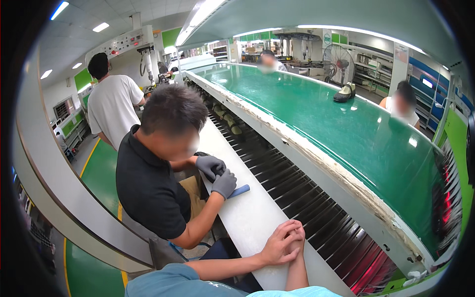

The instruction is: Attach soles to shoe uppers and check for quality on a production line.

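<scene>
My left hand (277, 248) and my right hand (298, 243) are clasped together, fingers wrapped over one another. They rest above the near part of a long white ledge (262, 214). No object shows in or between them, though the inside of the clasp is hidden. Further along the ledge, a co-worker's grey-gloved hands (217, 175) grip a dark item (216, 171) whose kind I cannot make out. A blue bar-shaped piece (239, 191) lies on the ledge beside those gloves.
Dark rollers (292, 185) run alongside the ledge, with several shoe parts (231, 123) at their far end. Above them stretches a green belt (297, 109) carrying a shoe (345, 92). A seated co-worker (153, 173) is close on my left. Other people stand or sit beyond.
</scene>
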